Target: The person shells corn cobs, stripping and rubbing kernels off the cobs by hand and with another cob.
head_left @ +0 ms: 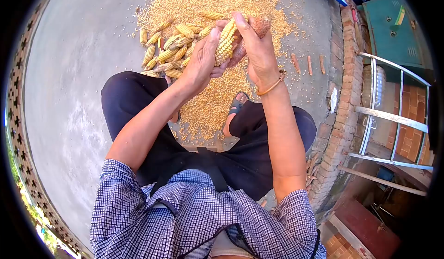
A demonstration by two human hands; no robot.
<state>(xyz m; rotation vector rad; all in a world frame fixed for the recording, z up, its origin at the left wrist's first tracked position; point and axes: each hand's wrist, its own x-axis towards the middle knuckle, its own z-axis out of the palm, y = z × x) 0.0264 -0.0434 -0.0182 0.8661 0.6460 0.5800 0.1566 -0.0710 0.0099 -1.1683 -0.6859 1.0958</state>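
Both my hands are raised in front of me over a spread of loose corn kernels point(231, 92). My left hand point(203, 55) is closed round the lower end of a yellow corn cob point(226, 40) that still carries its kernels. Fingers of my right hand point(260, 51) wrap over the upper end of that cob and also round a reddish bare cob point(239, 54), which presses against it. The bare cob's far end point(260, 26) sticks out past my right hand. Some of my fingers are hidden behind the cobs. Beyond my left hand lies a pile of corn cobs point(178, 44).
More kernels point(199, 2) spread over the grey concrete floor point(78, 74). Several stripped cobs point(309, 65) lie to the right, beside a low brick edge point(344, 88). A metal ladder point(393, 115) and a green cabinet point(393, 30) stand beyond it. My sandalled foot point(238, 102) rests among the kernels.
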